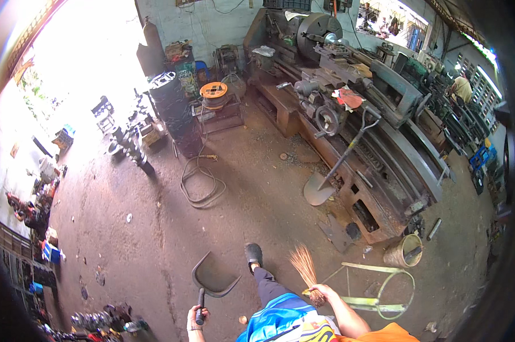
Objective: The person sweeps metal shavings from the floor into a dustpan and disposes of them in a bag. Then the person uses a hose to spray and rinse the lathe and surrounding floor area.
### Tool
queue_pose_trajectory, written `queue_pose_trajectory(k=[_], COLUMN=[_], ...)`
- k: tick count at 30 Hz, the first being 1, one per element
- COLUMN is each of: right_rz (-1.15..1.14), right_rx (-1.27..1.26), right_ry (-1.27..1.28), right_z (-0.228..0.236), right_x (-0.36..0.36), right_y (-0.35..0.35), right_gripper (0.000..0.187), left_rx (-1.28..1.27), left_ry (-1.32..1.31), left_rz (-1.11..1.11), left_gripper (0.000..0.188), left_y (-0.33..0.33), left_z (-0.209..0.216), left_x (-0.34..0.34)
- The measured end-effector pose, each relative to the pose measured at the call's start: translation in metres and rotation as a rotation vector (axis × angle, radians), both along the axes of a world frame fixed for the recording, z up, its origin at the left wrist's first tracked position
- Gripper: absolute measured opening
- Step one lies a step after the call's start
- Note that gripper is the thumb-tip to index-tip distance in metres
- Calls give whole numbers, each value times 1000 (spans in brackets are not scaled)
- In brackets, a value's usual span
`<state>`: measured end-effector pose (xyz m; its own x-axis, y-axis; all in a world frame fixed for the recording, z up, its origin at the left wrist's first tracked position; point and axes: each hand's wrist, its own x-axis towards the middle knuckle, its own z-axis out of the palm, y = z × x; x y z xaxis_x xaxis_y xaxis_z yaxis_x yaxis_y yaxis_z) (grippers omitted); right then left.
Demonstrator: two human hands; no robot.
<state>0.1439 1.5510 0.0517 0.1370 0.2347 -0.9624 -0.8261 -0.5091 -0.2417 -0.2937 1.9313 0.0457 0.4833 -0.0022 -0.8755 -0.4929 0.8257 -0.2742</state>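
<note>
1. The left hand (pixel 197 319) had its fingers wrapped tight around the dark handle of a grey metal dustpan (pixel 214 279). The pan sat low by the dirt floor (pixel 155 228), near and a little to the left, with its open mouth facing far.

2. The right hand (pixel 321 292) had its fingers closed around the tied end of a small brown straw hand broom (pixel 304 267). The straws fanned out and pointed far and a bit left, just right of the person's black shoe (pixel 253 253).

3. The dustpan looked stiff and hard, and not too heavy for one hand. The handle seemed the best place to hold it, since the thin metal edge could be sharp.

4. The broom looked very light. Its straws looked soft and bendy, and they could snap if pushed too hard. The tied end seemed the good spot to grip.

5. A long-handled grey shovel (pixel 331 171) leaned on the big old green metal lathe (pixel 371 125) farther off on the right. A round tan bucket (pixel 404 251) lay tipped over near the lathe's close end, and a pale green metal frame (pixel 377 288) lay on the floor just right of the broom hand.

6. A loose grey hose (pixel 200 182) curled on the floor farther away in the middle. Behind it stood a dark barrel (pixel 174 108) and an orange cable reel (pixel 213 91). Lots of small machine parts lay along the left side.

7. The shoe and leg stood between the pan and the broom, so they could get in the way.
</note>
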Motion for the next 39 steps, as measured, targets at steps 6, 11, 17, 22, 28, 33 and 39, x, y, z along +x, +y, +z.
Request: queue_pose_trajectory(k=[6,11,17,22,28,33,39], right_rz=[-16,119,122,-43,-133,-191,-401], right_rx=[13,88,90,395,151,46,35], right_ry=[-42,-223,-421,-275,-87,150,-169], right_z=[-12,9,26,32,29,28,3], right_x=[94,194,294,361,464,522,586], right_y=[146,283,424,530,649,679,763], right_gripper=[25,28,46,34,22,27,15], left_rx=[51,235,296,460,495,589,502], left_ry=[-159,-151,-165,-96,-142,179,67], left_rz=[11,-173,-298,-457,-632,-712,-561], left_gripper=[36,30,16,14,11,9,10], left_y=[153,273,394,516,608,669,722], left_z=[44,80,71,30,19,35,50], left_x=[142,256,369,461,630,738,809])
